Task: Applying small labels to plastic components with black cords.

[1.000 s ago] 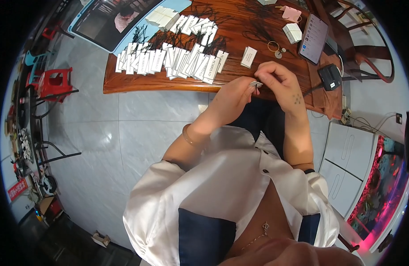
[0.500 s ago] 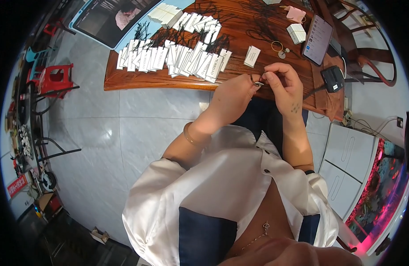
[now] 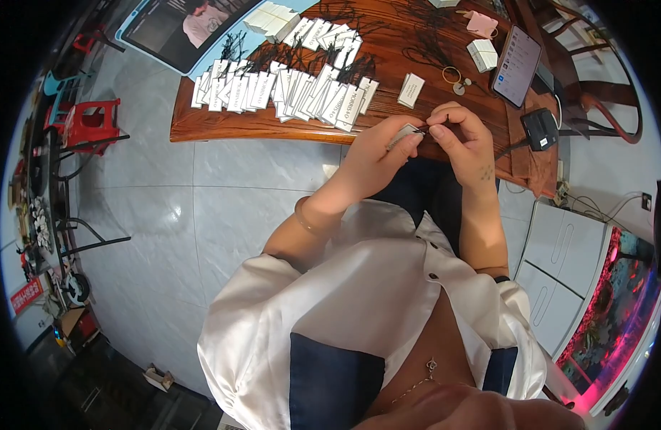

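Over the table's front edge, my left hand (image 3: 377, 154) is closed on a white hang tag (image 3: 402, 135), mostly covered by its fingers. My right hand (image 3: 465, 140) pinches a black string (image 3: 425, 130) at the tag's end, the two hands nearly touching. Just beyond them lies a small stack of white tags (image 3: 411, 91). To the left, a spread of tags with black strings (image 3: 302, 93) lies overlapping along the front of the table. A bundle of loose black strings (image 3: 431, 50) rests farther back.
The wooden table (image 3: 237, 127) also bears a tablet in a light blue frame (image 3: 183, 32), a phone (image 3: 517, 66), a banded white tag stack (image 3: 482, 55), a yellow ring (image 3: 452, 75) and a black charger-like box (image 3: 538, 129). White drawers (image 3: 560, 244) stand at the right, a red stool (image 3: 92, 127) at the left.
My left hand has turned so that the white tag shows between its fingers. My right fingers have shifted slightly down with the string. The whole view has moved a little.
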Available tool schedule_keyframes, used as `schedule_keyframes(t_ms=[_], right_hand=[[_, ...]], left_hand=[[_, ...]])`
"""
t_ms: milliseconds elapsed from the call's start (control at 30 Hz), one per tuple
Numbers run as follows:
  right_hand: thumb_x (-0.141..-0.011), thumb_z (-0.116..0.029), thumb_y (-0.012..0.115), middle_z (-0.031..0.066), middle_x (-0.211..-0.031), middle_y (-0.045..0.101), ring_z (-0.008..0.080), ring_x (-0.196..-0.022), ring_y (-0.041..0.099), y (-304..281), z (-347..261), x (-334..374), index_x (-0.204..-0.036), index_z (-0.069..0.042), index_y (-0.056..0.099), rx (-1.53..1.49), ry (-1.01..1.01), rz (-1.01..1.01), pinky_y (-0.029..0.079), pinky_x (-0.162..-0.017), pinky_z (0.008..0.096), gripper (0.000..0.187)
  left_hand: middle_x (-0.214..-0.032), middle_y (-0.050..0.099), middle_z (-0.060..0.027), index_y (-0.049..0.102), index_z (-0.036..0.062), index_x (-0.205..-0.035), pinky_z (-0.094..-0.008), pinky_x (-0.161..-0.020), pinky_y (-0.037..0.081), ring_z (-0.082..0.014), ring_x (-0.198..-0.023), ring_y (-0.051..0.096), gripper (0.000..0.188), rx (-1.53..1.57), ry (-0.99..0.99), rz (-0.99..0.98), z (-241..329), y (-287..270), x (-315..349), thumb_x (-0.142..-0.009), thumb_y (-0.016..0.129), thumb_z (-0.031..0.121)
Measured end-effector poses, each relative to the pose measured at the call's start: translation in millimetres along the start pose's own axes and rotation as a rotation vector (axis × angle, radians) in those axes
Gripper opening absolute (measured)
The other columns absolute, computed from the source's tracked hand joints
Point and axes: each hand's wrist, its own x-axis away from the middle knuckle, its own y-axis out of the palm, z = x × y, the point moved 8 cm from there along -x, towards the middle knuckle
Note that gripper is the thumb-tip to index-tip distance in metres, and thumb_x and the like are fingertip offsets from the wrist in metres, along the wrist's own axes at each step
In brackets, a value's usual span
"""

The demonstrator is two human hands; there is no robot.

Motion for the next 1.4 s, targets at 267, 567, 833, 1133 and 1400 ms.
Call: schedule_keyframes(t_ms=[267, 567, 833, 1133, 1400], right_hand=[[-0.085, -0.003, 0.064, 0.0038, -0.095, 0.06, 0.0107, -0.089, 0.055, -0.9, 4.8, 0.5, -0.101, 0.0, 0.061, 0.01, 0.005, -0.018, 0.044, -0.08, 0.0234, 0.017], [-0.089, -0.002, 0.055, 0.0085, -0.1, 0.062, 0.0116, -0.082, 0.057, -4.5, 10.2, -0.4, -0.106, 0.003, 0.061, -0.069, 0.111, -0.036, 0.048, -0.075, 0.0236, 0.019], [-0.078, 0.002, 0.063, 0.0085, -0.09, 0.064, 0.0159, -0.084, 0.062, 8.0, -18.5, -4.5, -0.094, 0.0, 0.068, 0.364, -0.071, -0.147, 0.048, -0.072, 0.0243, 0.017], [-0.085, -0.001, 0.057, 0.003, -0.082, 0.055, 0.0081, -0.064, 0.05, -4.1, 20.9, 3.6, -0.091, -0.001, 0.057, -0.348, 0.2, 0.129, 0.046, -0.064, 0.0237, 0.006], [-0.089, -0.001, 0.053, 0.0076, -0.094, 0.056, 0.0102, -0.069, 0.05, -5.1, 26.1, 3.3, -0.097, 0.0, 0.054, -0.458, 0.191, 0.121, 0.047, -0.069, 0.0267, 0.008]], left_hand=[[-0.07, 0.056, -0.0024, 0.053, 0.0044, -0.108, -0.0179, -0.047, 0.036, -0.0052, -0.054, 0.047, 0.016, 0.341, -0.154, -0.041, -14.1, 2.7, 0.4, -0.096, 0.05, 0.015], [-0.064, 0.054, 0.0001, 0.051, 0.0078, -0.103, -0.0179, -0.044, 0.033, -0.0037, -0.049, 0.043, 0.011, 0.368, -0.181, -0.06, -13.4, 2.4, 1.5, -0.096, 0.051, 0.017], [-0.064, 0.052, 0.001, 0.05, 0.0079, -0.1, -0.0187, -0.045, 0.036, -0.0039, -0.051, 0.045, 0.008, 0.415, -0.207, -0.046, -13.3, 1.4, 2.3, -0.096, 0.05, 0.014], [-0.069, 0.051, 0.0009, 0.048, 0.0069, -0.107, -0.0171, -0.047, 0.032, -0.0024, -0.056, 0.043, 0.013, 0.181, -0.069, -0.063, -10.4, 12.6, 5.3, -0.095, 0.051, 0.01], [-0.075, 0.052, 0.0014, 0.048, 0.006, -0.109, -0.0178, -0.052, 0.037, -0.0029, -0.062, 0.046, 0.016, 0.151, -0.106, -0.054, -4.6, 11.9, 5.3, -0.094, 0.053, 0.011]])
